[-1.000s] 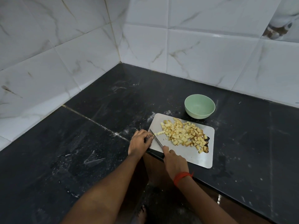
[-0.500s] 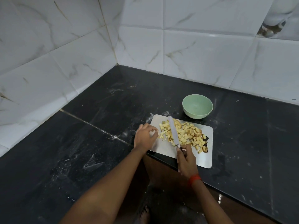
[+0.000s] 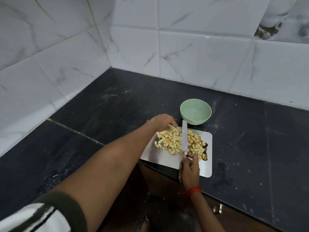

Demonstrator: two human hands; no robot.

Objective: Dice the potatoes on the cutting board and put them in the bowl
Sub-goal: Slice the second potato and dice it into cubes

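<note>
A pile of diced potato (image 3: 173, 143) lies on the pale cutting board (image 3: 160, 158), which overhangs the counter's front edge. My right hand (image 3: 189, 171) grips the handle of a knife (image 3: 184, 136), whose blade lies flat across the pile and points at the bowl. At the board's far left corner my left hand (image 3: 163, 122) reaches over, fingers curled on a larger potato piece with skin (image 3: 175, 131). The light green bowl (image 3: 195, 113) stands just beyond the board and holds nothing.
The black stone counter (image 3: 100, 131) runs into a corner of white marbled wall tiles (image 3: 200, 61). It carries pale smears and crumbs. Below the counter's front edge is a dark floor (image 3: 167, 215).
My left hand has moved from the board's near left edge up to its far left corner. The knife has swung from the left edge to lie across the pile.
</note>
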